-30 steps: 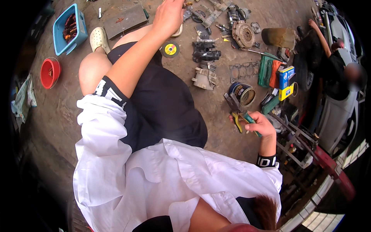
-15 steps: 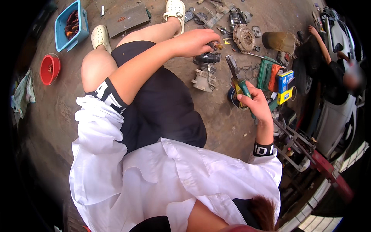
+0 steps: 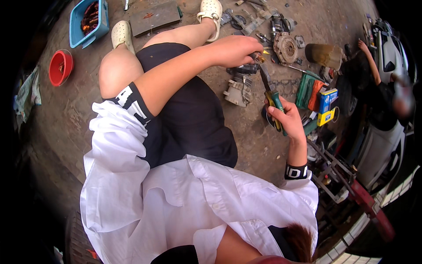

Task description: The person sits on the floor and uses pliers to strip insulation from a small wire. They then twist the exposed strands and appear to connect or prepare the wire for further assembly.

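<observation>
My left hand (image 3: 237, 52) is closed around a small dark metal part (image 3: 258, 57) with a brownish-yellow end, most of it hidden by my fingers. In my right hand (image 3: 288, 118) is a pair of pliers (image 3: 275, 100) with green and yellow handles. The jaws point up toward the small part, their tips close below it; whether they touch cannot be made out. Beneath my left hand, a grey metal housing with a black upper piece (image 3: 238, 91) lies on the floor.
Right of the housing lie a round clutch cover (image 3: 285, 49), a dirty plastic container (image 3: 324, 56), a green case (image 3: 304, 90) and blue-and-yellow boxes (image 3: 326, 107). A blue basin (image 3: 89, 36) and red bucket (image 3: 60, 67) stand left. Another person (image 3: 378, 88) is at far right beside a car.
The pliers have come nearer to the part in my left hand, and their jaws have turned. My left hand still holds the part. The whole view has shifted slightly.
</observation>
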{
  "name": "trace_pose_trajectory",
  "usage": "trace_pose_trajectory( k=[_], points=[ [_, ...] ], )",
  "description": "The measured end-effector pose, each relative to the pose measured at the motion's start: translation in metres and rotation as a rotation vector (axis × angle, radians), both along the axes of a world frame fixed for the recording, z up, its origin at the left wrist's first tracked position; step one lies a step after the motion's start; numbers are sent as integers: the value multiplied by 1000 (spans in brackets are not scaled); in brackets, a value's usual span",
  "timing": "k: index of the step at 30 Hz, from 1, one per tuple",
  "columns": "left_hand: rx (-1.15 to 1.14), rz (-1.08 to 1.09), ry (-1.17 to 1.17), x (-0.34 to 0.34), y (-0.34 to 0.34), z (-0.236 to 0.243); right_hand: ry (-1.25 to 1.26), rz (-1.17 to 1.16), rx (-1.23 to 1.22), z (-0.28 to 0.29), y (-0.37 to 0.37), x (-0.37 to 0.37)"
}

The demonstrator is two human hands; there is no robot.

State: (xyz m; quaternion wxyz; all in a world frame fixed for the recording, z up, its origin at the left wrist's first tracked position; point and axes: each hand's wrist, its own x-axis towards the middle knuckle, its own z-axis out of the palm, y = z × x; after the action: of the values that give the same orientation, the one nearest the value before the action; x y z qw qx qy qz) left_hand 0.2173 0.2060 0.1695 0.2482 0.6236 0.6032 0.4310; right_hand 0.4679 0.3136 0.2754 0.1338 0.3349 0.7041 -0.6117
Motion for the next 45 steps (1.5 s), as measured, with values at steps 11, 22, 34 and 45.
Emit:
trace_pose_trajectory(
  k=[11,22,34,45],
  points=[
    [-186,76,470,0,-9,9,-80,-127,-211,9,-35,-9],
    [-181,117,504,13,-15,-2,-8,-341,-445,-10,-63,1],
    [-354,128,569,19,-13,-5,-27,-476,-548,-8,-75,-1],
    [-330,472,510,-32,-15,-44,-64,-522,-620,49,-77,51]
  ],
)
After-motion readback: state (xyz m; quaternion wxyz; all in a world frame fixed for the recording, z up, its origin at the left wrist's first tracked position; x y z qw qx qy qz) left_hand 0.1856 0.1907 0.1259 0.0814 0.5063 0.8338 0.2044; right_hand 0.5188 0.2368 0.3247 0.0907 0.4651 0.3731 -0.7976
